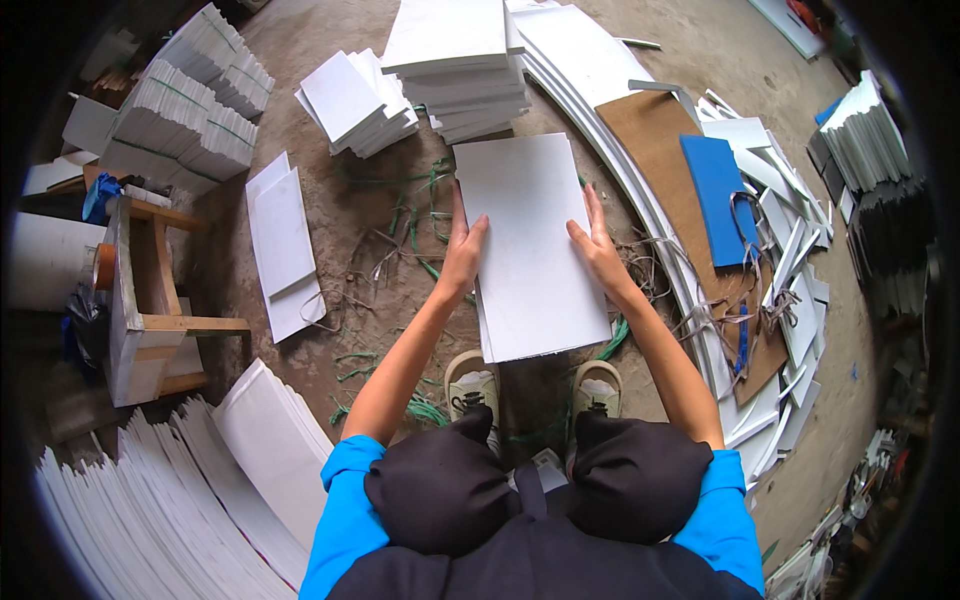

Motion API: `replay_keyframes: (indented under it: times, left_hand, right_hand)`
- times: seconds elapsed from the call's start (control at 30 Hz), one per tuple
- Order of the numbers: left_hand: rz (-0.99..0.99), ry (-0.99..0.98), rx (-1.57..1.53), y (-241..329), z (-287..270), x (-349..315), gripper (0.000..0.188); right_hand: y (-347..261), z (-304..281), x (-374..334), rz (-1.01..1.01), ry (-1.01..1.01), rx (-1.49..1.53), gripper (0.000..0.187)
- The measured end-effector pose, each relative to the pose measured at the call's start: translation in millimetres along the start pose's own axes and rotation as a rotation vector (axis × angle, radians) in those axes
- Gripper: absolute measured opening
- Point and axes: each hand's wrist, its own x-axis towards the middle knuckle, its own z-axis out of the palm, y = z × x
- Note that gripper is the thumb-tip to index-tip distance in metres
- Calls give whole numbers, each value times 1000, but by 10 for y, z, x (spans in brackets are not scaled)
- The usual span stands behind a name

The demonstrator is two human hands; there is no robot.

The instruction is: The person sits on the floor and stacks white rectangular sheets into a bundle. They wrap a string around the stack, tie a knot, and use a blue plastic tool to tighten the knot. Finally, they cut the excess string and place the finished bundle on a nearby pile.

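Sheets (535, 250), white and held as one block, sit at the centre of the frame in the head view. At least two layers show along the lower-left edge.

And the hands?

Left hand (463, 250) lies along the left edge, right hand (602, 252) along the right, both thumbs on the top face. They are spread to the block's width and hold it between them.

How far along does it look?

Partway, I'd judge. At upper left, bundles (185, 110) are piled up, tied round in green. I can make out no tie on the held lot, and it isn't set down.

What else is about?

At top centre, a tall stack (450, 40), with a short stack (345, 95) just to its left; neither shows a clear tie. Left of centre, a flat pair (285, 235) lies on the floor (700, 40). At lower left a row (150, 500) of white pieces stands on edge.

Any cord?

Green cord (427, 410) lies loose on the floor, below centre.

And the right side?

Brown board (640, 125), blue panel (715, 195) on it, white offcuts (805, 260) beside. How much remains to handle, I can't tell.
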Motion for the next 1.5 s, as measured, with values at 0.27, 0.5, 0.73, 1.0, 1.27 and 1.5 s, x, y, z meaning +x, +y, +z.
replay_keyframes:
  times: [0.27,0.5,0.73,1.0,1.27,1.5]
  left_hand:
    - [52,98,88,-100,79,-108,60]
    - [61,183,198,-343,-164,-200,41]
    - [196,-84,1016,-1198,-592,-333,42]
    - [337,-151,1370,-1342,-607,-341,27]
    - [291,-228,1511,-1365,-743,-291,17]
    - [92,-148,1277,-1144,-733,-212,18]
  right_hand:
    - [121,-52,-40,-10,11,-37,65]
    - [266,-538,-14,49,175,-163,34]
    - [1315,-620,-286,-51,25,-893,55]
    - [1422,-470,-145,-192,-28,-1213,57]
    - [1414,-475,-71,-24,-30,-898,50]
    - [1206,-652,-47,56,-236,-1183,26]
